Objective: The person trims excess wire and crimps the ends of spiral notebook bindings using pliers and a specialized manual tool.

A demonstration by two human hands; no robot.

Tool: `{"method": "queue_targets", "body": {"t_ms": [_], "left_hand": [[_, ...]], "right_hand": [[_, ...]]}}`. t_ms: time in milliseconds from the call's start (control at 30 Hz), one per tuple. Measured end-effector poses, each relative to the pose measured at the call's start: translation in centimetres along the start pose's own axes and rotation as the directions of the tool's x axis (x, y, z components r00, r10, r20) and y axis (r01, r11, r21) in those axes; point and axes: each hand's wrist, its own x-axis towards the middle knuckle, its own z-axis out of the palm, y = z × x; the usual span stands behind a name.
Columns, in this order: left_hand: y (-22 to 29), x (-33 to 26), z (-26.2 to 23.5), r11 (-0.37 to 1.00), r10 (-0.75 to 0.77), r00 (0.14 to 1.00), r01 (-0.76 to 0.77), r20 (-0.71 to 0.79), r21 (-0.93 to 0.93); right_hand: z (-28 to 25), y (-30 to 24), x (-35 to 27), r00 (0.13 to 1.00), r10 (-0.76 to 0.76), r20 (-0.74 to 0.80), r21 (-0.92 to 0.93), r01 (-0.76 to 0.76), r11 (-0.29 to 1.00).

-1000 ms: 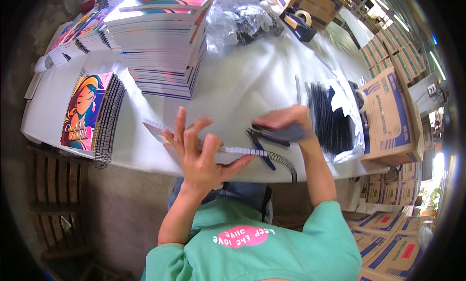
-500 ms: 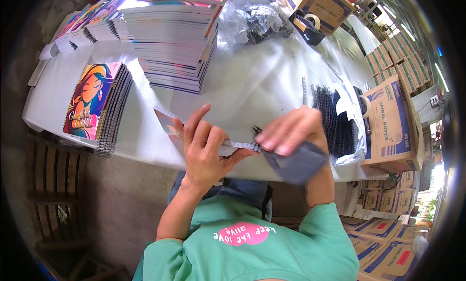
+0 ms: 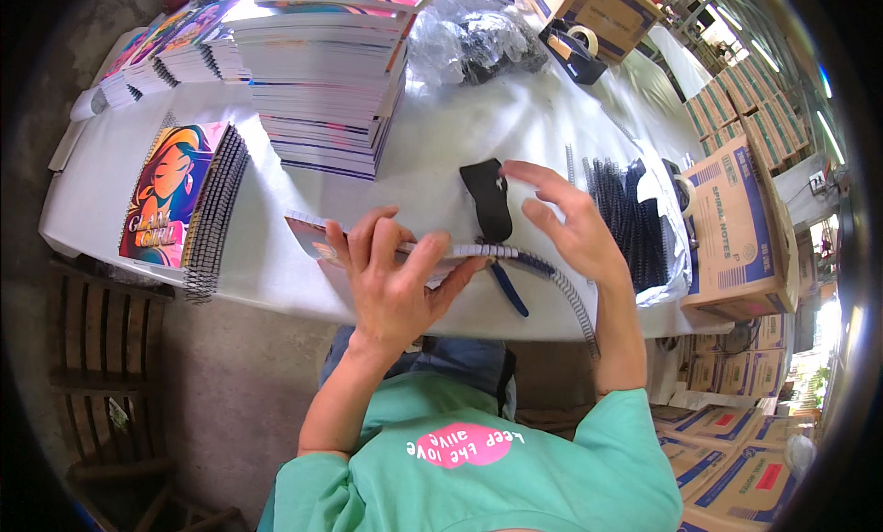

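My left hand point(image 3: 391, 270) grips a thin notebook point(image 3: 317, 238) on edge, fingers over the top and thumb below. A dark spiral coil point(image 3: 572, 297) runs along its bound edge, and the loose end curves right and down toward my right forearm. Beyond the bound edge lies a hand tool like pliers point(image 3: 487, 201), with a wide black-covered handle and a thinner blue handle; its jaws are hidden behind the notebook. My right hand point(image 3: 575, 224) is open just right of the tool, fingers stretched out. The index fingertip is at the black handle's top; whether it touches I cannot tell.
A tall stack of notebooks point(image 3: 322, 109) stands at the far left, near several bound notebooks point(image 3: 175, 196). Black coils point(image 3: 630, 224) lie on white wrapping at right, beside a cardboard box point(image 3: 736, 228). A tape dispenser point(image 3: 575, 54) and clear plastic bag point(image 3: 460, 35) sit behind.
My right hand has let go of the dark-handled tool, which now lies on the table, and has opened. The coil's loose end now shows. My left hand still holds the notebook.
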Motion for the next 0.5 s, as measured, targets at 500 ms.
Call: {"method": "queue_targets", "body": {"t_ms": [500], "left_hand": [[0.0,0.4,0.6,0.998,-0.022,1.0,0.022,0.01,0.058]], "right_hand": [[1.8,-3.0,-1.2,0.988,-0.155,-0.007,-0.253,0.149,0.956]]}}
